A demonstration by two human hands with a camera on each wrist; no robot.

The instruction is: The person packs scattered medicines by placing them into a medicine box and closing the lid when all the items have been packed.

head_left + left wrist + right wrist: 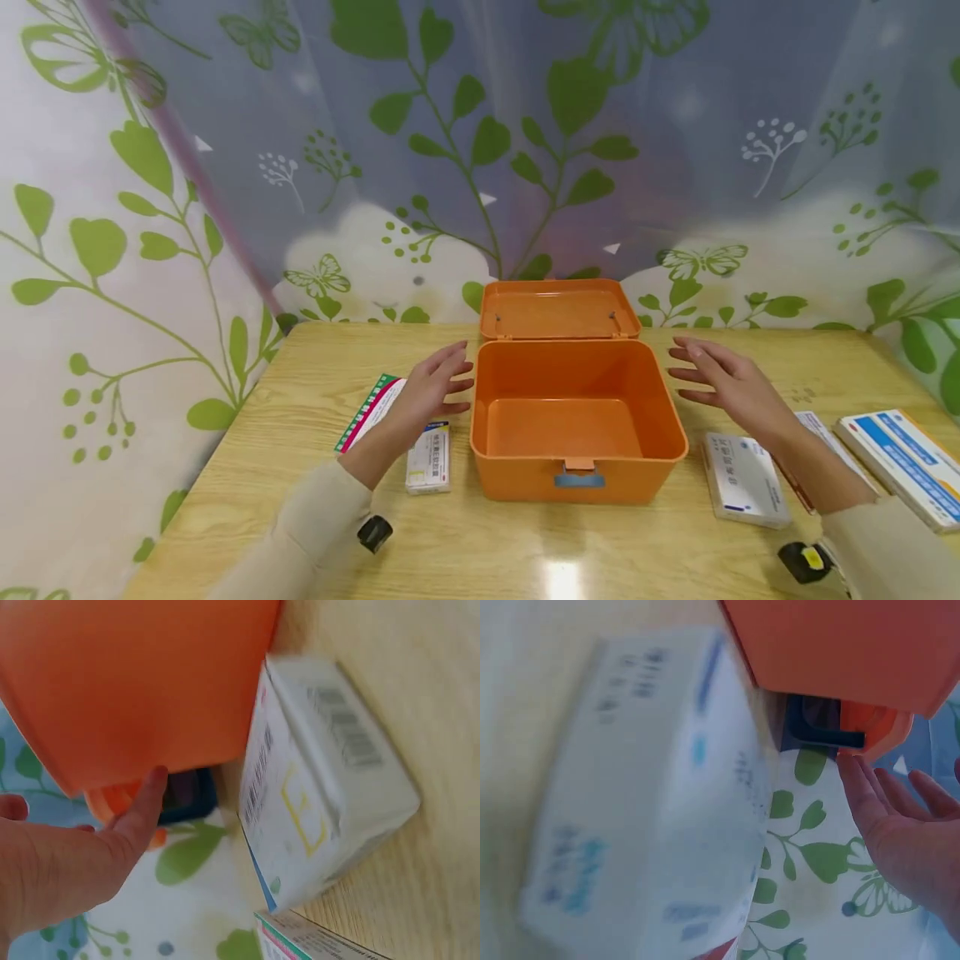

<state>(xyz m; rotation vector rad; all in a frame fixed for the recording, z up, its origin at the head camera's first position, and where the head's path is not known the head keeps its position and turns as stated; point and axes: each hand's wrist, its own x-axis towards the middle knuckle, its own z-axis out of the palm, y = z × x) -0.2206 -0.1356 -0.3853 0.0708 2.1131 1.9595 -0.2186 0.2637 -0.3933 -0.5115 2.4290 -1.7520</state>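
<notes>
An orange plastic case (517, 479) stands on the table with its lid (555, 308) tipped back and nothing inside. On its front is a blue latch (579, 481). My left hand (431, 387) hovers beside the case's left wall, fingers extended toward it and holding nothing. On the opposite side, my right hand (723, 379) is held near the right wall, fingers spread and loosely straight. Below the left hand lies a white medicine box (429, 462), large in the left wrist view. Another white medicine box (742, 479) lies below the right hand.
A green, pink and white box (367, 417) lies partly behind the left forearm. To the right are a thin box (836, 446), partly hidden by the right forearm, and a blue-and-white box (903, 467). A leaf-patterned curtain (450, 167) hangs behind the wooden table (465, 550).
</notes>
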